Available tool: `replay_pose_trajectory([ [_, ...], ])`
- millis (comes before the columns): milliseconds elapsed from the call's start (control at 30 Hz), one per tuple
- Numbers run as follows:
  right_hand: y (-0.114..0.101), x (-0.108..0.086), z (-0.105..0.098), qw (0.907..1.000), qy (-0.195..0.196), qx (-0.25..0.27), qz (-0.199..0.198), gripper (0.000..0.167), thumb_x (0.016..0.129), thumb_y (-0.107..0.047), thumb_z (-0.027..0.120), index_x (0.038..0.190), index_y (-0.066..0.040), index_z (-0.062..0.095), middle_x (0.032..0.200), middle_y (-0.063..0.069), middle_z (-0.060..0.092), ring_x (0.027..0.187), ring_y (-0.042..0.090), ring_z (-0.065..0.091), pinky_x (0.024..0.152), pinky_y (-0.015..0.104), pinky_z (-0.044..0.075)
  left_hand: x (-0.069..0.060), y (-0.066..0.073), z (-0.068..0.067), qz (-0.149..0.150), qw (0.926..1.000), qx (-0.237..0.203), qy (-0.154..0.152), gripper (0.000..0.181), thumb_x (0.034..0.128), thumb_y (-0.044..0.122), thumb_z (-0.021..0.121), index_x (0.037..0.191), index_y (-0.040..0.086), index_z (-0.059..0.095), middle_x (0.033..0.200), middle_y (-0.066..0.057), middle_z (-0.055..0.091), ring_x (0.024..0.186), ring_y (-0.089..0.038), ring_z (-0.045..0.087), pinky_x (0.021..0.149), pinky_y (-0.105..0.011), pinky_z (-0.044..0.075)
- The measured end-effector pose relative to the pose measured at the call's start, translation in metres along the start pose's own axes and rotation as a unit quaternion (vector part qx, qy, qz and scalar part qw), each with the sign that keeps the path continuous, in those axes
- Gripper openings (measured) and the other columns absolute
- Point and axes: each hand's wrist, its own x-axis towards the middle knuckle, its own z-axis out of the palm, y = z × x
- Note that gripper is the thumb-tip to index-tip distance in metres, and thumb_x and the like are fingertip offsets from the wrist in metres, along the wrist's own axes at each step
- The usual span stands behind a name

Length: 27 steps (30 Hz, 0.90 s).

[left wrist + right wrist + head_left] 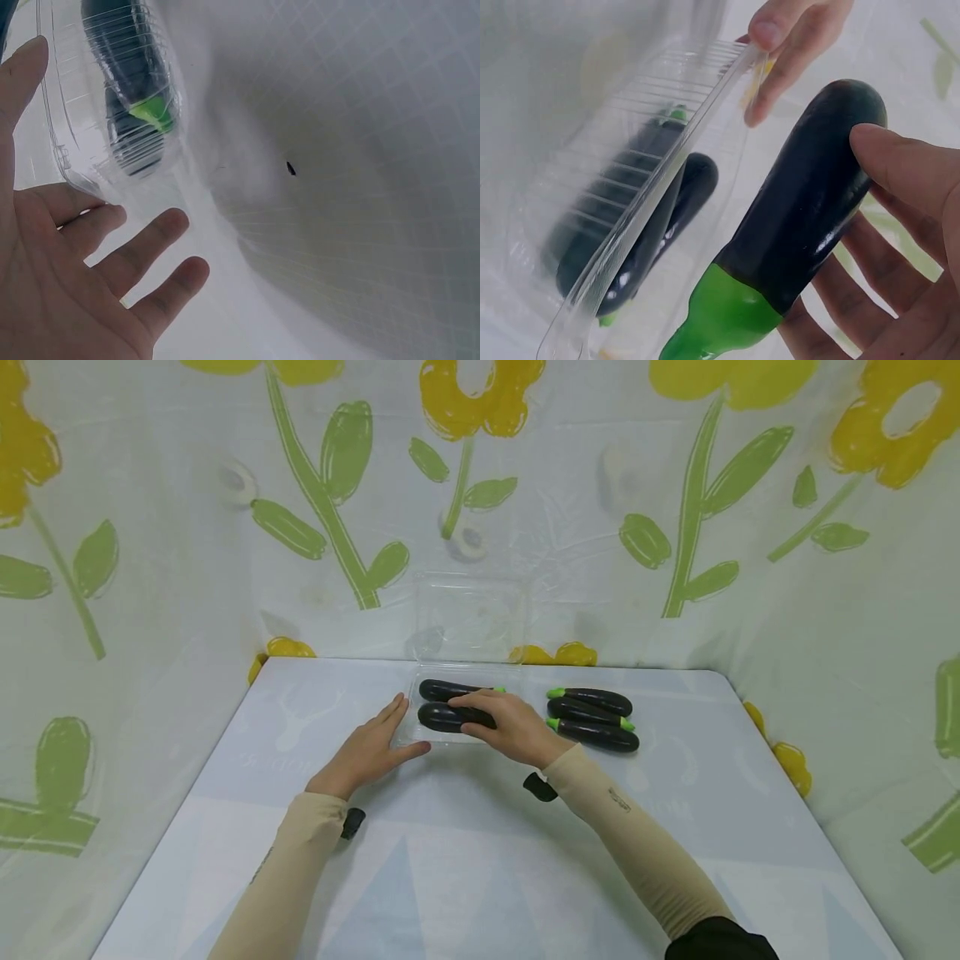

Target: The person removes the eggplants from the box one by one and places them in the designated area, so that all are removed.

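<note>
A clear plastic clamshell box [402, 732] lies on the table with its lid [472, 618] raised at the back. Inside it are dark toy-like eggplants, one of them at the rear [453, 689]; the right wrist view shows two eggplants [641, 202] through its wall. My right hand [513, 727] grips another eggplant [802, 202] between thumb and fingers, its green stem end toward the wrist. From above, this eggplant appears over the box's front part. My left hand [367, 752], fingers extended, rests against the box's left side.
To the right of the box, three more eggplants [592, 714] lie side by side on the white patterned table [450, 877]. A flower-print curtain [562, 527] surrounds the table at the back and sides.
</note>
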Motion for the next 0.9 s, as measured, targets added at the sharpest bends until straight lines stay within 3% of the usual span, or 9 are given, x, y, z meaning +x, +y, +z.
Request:
replay_pose_trajectory([
  [467,0.001,-0.017,-0.016,0.9991,0.042,0.008,-0.004,0.044,0.095,-0.021,0.074,0.138,-0.022,0.065,0.136,-0.003,0.064,0.128,0.015,0.057,0.106,0.035,0.048,-0.002,0.004,-0.001,-0.004,1.0,0.0,-0.005,0.101,0.0923,0.064,0.063,0.163,0.008,0.017,0.169,-0.008,0.012,0.152,-0.034,0.02,0.121,-0.054,0.023],
  [900,-0.001,-0.037,-0.027,0.9964,0.077,-0.033,-0.011,0.047,0.093,-0.018,0.077,0.138,-0.023,0.065,0.135,-0.002,0.064,0.126,0.016,0.059,0.101,0.037,0.052,-0.002,0.001,-0.001,0.009,0.9999,0.004,-0.002,0.105,0.0906,0.071,0.059,0.163,0.008,0.016,0.169,-0.008,0.012,0.153,-0.032,0.02,0.121,-0.053,0.023],
])
